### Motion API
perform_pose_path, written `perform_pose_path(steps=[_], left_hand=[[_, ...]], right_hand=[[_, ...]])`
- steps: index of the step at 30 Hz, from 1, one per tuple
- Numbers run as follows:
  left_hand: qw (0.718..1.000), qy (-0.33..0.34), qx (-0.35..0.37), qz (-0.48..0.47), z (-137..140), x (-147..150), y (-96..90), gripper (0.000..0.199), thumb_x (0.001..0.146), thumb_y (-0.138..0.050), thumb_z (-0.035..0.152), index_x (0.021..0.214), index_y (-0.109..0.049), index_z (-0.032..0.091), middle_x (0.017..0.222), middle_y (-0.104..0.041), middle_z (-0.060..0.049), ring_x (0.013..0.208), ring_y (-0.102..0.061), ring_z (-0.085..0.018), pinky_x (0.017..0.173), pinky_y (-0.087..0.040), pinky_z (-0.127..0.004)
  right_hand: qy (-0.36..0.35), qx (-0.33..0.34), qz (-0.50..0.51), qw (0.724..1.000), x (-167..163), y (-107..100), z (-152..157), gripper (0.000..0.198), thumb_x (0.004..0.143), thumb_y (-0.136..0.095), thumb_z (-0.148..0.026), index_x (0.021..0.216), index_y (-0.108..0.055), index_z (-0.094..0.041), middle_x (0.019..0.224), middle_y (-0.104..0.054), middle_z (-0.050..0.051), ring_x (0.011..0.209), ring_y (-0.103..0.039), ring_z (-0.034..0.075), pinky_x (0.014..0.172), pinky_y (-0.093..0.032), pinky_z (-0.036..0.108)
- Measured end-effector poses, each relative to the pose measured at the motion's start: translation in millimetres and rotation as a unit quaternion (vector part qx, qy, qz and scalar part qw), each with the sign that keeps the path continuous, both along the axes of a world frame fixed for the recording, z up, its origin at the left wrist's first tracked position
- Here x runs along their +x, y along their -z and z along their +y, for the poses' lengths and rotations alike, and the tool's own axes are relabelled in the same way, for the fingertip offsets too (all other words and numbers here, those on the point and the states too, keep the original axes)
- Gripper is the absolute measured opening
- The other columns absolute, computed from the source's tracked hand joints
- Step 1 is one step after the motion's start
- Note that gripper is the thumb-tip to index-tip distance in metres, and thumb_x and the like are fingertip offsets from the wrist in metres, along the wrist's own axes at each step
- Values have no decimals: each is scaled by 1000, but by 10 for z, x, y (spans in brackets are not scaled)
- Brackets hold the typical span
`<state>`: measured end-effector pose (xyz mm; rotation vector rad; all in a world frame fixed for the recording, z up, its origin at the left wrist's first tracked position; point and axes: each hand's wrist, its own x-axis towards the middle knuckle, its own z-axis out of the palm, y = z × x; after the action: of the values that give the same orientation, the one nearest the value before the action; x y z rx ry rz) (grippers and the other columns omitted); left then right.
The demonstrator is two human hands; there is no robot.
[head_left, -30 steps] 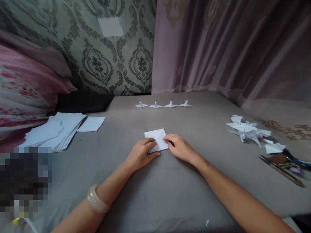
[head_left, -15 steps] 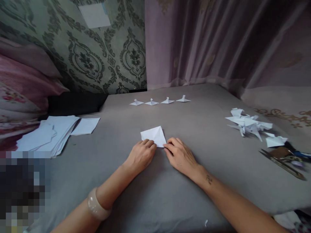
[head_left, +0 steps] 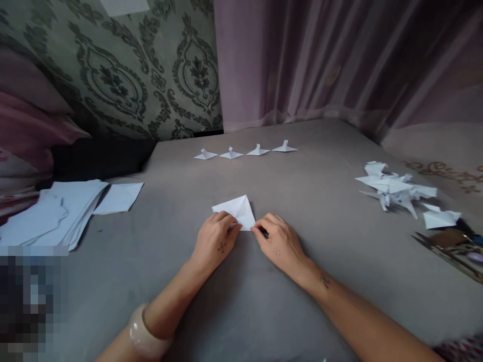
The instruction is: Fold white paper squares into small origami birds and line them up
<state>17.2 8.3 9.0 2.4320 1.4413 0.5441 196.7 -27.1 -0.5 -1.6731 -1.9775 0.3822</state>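
Note:
A folded sheet of white paper [head_left: 241, 208] lies on the grey cloth surface in front of me, creased lines running to its upper corner. My left hand [head_left: 217, 234] is closed over its lower left part, fingers curled and thumb pressed at the near edge. At the lower right corner, my right hand [head_left: 277, 234] pinches the paper between thumb and forefinger. Part of the sheet's left side is hidden under the left fingers.
Several folded paper birds [head_left: 257, 150] stand in a row toward the back. More folded paper pieces [head_left: 396, 186] are heaped at the right, near scissors [head_left: 447, 256]. A stack of white sheets [head_left: 56, 211] and a smaller paper pile [head_left: 119, 197] lie at the left.
My left hand has shifted slightly and turned, its thumb now at the paper's near edge. The right hand still pinches the corner. The camera view has tilted down a little.

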Motion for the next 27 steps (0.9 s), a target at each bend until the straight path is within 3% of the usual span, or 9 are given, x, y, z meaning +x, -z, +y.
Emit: perform_pose_path(steps=[10, 15, 18, 21, 24, 27], left_hand=[[999, -12, -36, -31, 56, -11, 51, 13, 86, -56, 29, 90, -64, 19, 89, -65, -6, 85, -58, -21, 75, -44, -34], [999, -6, -42, -32, 72, -24, 76, 12, 86, -56, 28, 92, -64, 20, 92, -65, -6, 87, -58, -22, 77, -44, -35], [999, -1, -39, -27, 76, -25, 68, 13, 86, -56, 28, 92, -63, 20, 92, -65, -6, 87, -57, -22, 76, -44, -35], [999, 5, -37, -26, 79, -26, 84, 13, 87, -55, 29, 92, -63, 20, 92, -65, -7, 87, -57, -23, 75, -43, -34], [999, -4, -32, -40, 79, -34, 131, 18, 85, -56, 29, 100, -59, 20, 93, -65, -7, 88, -58, -23, 75, -43, -34], [995, -44, -52, -69, 72, -63, 142, 34, 80, -62, 30, 112, -52, 21, 94, -65, -7, 87, -60, -24, 74, -43, -35]], right_hand=[[-6, -35, -25, 999, 25, -62, 16, 9, 88, -56, -24, 81, -60, -21, 85, -61, 4, 79, -57, 18, 70, -44, 30], [-4, -92, 28, 995, 167, -122, 32, 9, 86, -54, -19, 78, -59, -22, 84, -61, 1, 74, -58, 15, 65, -44, 27], [-1, -62, 77, 995, 163, -123, 25, 13, 87, -50, -15, 84, -60, -23, 85, -62, 1, 79, -60, 15, 70, -46, 27], [-54, -11, 108, 993, 68, -106, -16, 22, 90, -42, -10, 95, -60, -22, 93, -63, 3, 88, -59, 16, 80, -47, 29], [-110, -2, 71, 991, -36, -95, -79, 27, 92, -38, -8, 99, -61, -21, 97, -63, 5, 93, -58, 18, 84, -48, 32], [-117, -7, 13, 993, -88, -106, -128, 28, 92, -38, -7, 96, -62, -20, 99, -62, 7, 93, -56, 20, 84, -49, 35]])
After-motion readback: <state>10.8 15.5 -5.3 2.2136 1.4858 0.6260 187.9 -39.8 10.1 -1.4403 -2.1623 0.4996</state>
